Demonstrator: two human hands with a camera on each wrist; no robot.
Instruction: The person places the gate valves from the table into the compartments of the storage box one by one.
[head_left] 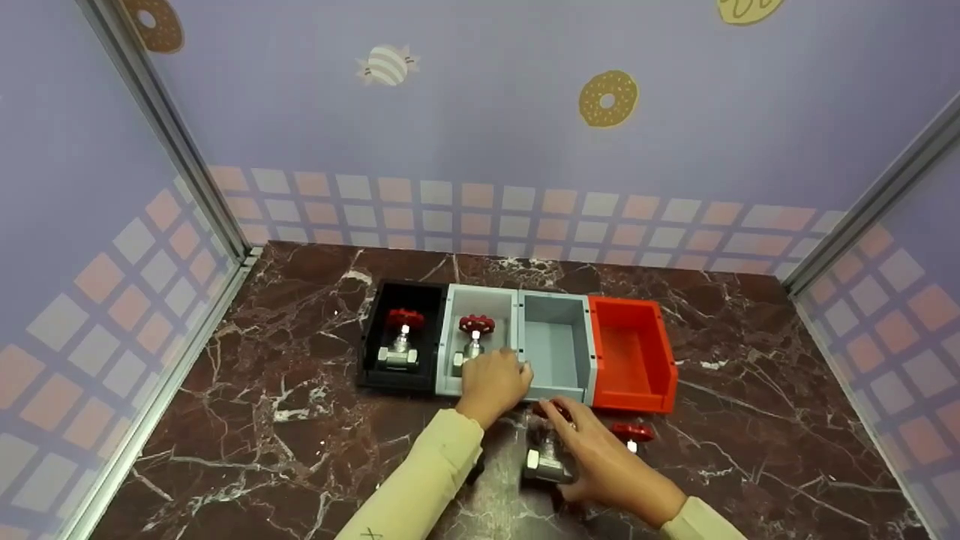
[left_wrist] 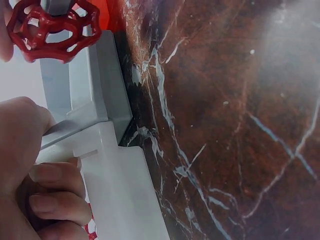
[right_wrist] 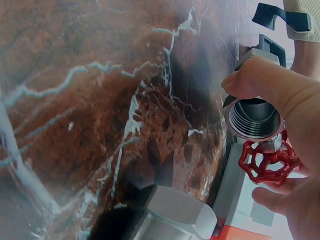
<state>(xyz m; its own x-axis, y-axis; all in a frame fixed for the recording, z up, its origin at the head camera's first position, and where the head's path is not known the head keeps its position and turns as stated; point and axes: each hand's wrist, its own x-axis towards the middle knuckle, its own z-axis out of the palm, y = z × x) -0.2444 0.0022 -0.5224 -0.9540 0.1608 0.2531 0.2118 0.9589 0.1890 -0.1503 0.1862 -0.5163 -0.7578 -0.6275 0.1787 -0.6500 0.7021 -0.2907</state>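
Observation:
My right hand (head_left: pixel 604 454) grips a steel gate valve (head_left: pixel 546 466) with a red handwheel, in front of the grey bin (head_left: pixel 556 352). In the right wrist view the thumb lies on the valve body beside its threaded opening, with fingers about the handwheel (right_wrist: pixel 267 161). My left hand (head_left: pixel 495 381) holds the wall between the white bin (left_wrist: pixel 117 180) and the grey bin, fingers curled on the white side. Behind that hand, a similar valve (head_left: pixel 476 324) stands in the white bin, partly hidden. Another valve (head_left: pixel 399 352) stands in the black bin (head_left: pixel 371 375).
A red bin (head_left: pixel 628 356) ends the row on the right, joined to the grey one. Beyond my right hand stands another valve (head_left: pixel 632 433) on the dark marbled tabletop (head_left: pixel 300 450), partly hidden. Patterned panels (head_left: pixel 480 135) enclose the back and sides.

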